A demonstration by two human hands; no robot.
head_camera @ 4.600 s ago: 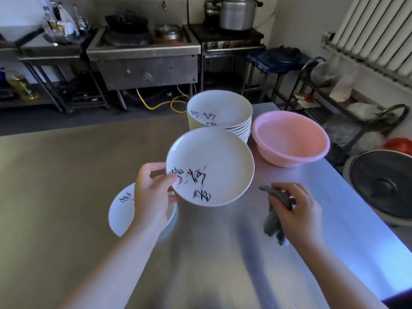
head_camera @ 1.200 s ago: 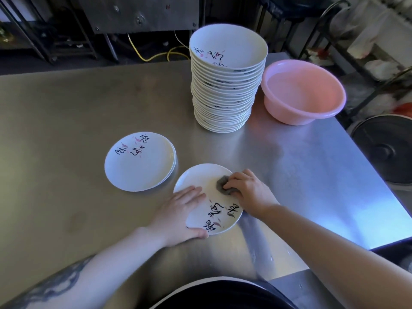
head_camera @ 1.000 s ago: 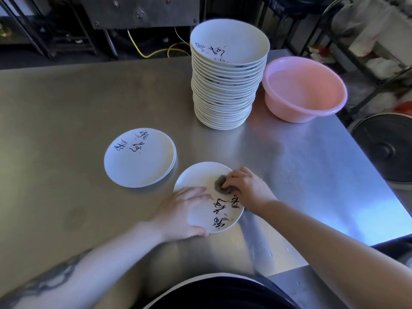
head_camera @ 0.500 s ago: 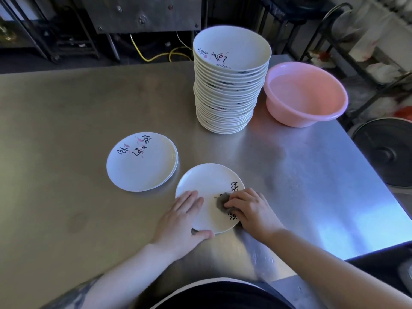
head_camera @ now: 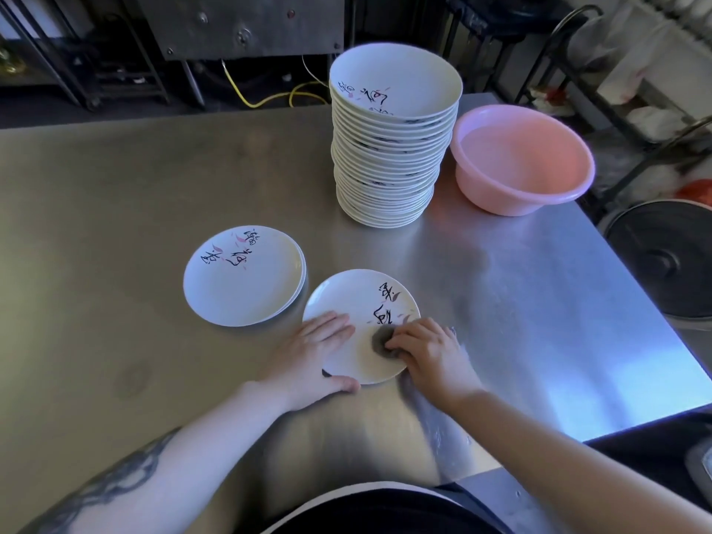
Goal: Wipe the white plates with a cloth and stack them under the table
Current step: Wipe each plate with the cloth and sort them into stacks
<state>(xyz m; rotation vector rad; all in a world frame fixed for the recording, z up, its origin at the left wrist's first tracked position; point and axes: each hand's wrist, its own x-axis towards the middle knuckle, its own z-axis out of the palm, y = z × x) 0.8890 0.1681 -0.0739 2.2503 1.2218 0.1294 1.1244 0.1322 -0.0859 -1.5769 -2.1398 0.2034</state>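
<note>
A white plate [head_camera: 356, 302] with black and pink brush marks lies flat on the steel table [head_camera: 115, 194], near its front edge. My left hand [head_camera: 312, 358] presses on the plate's left rim, fingers on top and thumb at the near edge. My right hand [head_camera: 427, 352] holds a small grey cloth [head_camera: 381, 341] bunched against the plate's near right part. A low pile of similar plates [head_camera: 242, 275] sits just to the left. A tall stack of white plates [head_camera: 389, 148] stands behind.
A pink plastic basin [head_camera: 524, 159] stands right of the tall stack, close to the table's right edge. Off the right edge sits a dark round lid or pan [head_camera: 670, 256]. Behind the table are metal kitchen stands and a yellow hose [head_camera: 266, 98].
The plate, held up in my left hand earlier, now lies on the table. Over the last second the plate has turned and my right hand has dragged the cloth from its middle toward the near right rim.
</note>
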